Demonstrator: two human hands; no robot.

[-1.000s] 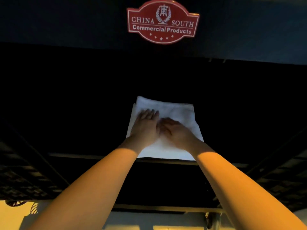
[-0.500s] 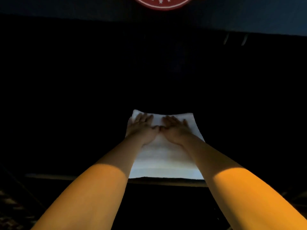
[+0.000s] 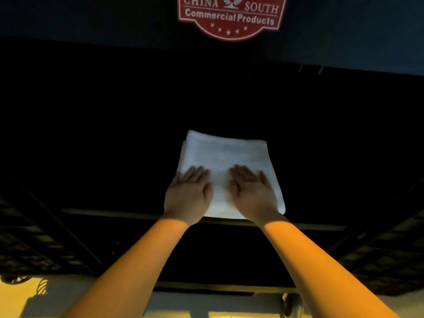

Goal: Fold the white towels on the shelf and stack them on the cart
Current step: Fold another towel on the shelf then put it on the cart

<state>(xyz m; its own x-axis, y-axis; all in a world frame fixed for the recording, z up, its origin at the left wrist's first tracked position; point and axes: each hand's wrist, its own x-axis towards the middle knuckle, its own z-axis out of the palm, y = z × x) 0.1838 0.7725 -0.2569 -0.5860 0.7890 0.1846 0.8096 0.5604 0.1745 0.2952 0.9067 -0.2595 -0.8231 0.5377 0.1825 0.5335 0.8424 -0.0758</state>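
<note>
- Towel (image 3: 226, 154), white and folded into a rough rectangle, is lying flat on a dark surface right in the middle of the view, and both hands are on it.
- Left hand (image 3: 188, 196) lies palm down on the near left part of the towel, fingers straight and close together, pointing away from the person. It's pressing flat, not gripping anything.
- Right hand (image 3: 251, 193) does the same on the near right part, palm down, fingers stretched out and a bit fanned, nothing held.
- The two hands sit side by side with a strip of bare towel showing between them, so they aren't touching each other.
- The far half of the towel is uncovered. You can see a second layer edge peeking out along its left side, so it's folded at least once.
- Near edge of the towel lines up close to a thin pale rail (image 3: 114, 213) that runs across the front of the dark surface. Honestly it's so dark that I can't tell whether this is a shelf or the cart top.
- Both forearms come in from the bottom corners, lit warm orange, while the hands themselves are in shadow.
- Up top on the dark back panel there's a red badge (image 3: 231, 17) reading "CHINA SOUTH Commercial Products" with a row of little stars.
- Dark grid-like racks (image 3: 390, 255) show at the lower left and lower right.
</note>
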